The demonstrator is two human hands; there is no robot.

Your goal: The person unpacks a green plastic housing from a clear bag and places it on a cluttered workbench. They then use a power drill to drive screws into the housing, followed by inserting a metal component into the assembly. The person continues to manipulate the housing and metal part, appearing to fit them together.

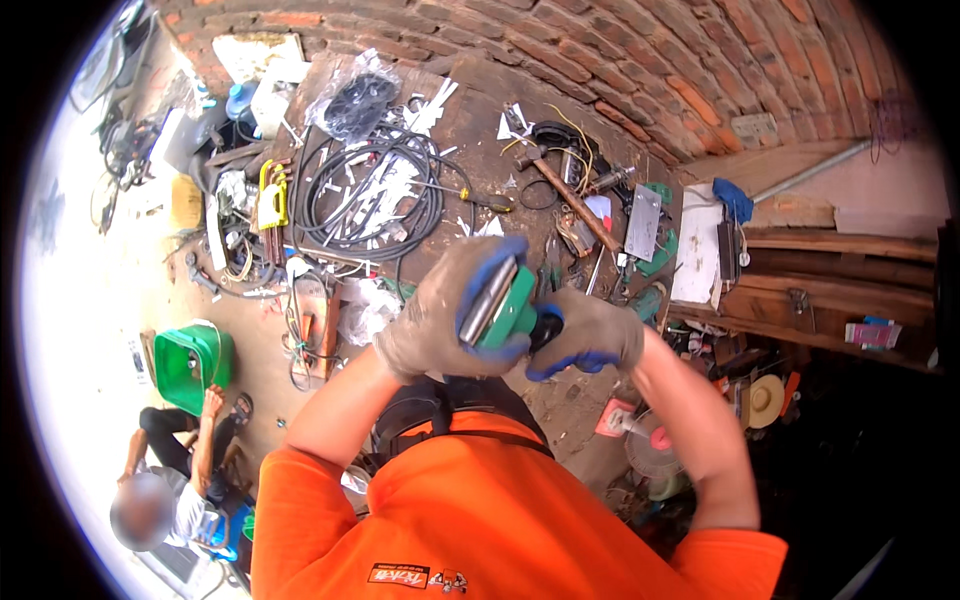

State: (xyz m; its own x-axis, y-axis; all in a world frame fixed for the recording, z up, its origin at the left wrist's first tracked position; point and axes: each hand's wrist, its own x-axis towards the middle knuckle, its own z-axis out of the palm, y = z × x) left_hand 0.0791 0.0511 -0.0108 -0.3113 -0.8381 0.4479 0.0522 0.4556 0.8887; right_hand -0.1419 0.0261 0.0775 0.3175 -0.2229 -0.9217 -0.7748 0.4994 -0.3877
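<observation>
Both hands wear grey work gloves with blue palms. My left hand (435, 312) is wrapped round a green tool body (513, 310) with a silver metal cylinder along one side, held up in front of my chest. Its exact kind cannot be made out. My right hand (598, 330) is closed at the black end (546, 328) of the same tool, fingers curled beneath it. Behind the hands, the worktable carries a hammer (572, 198) with a wooden handle, a yellow-and-black screwdriver (487, 201) and a big coil of black cable (318, 185).
White scraps (375, 205) lie within the coil. A yellow-handled tool (272, 195) and a grey metal plate (642, 222) rest on the table. A brick wall (640, 70) rises behind. At left another person sits by a green bucket (190, 365); a fan (655, 455) stands at right.
</observation>
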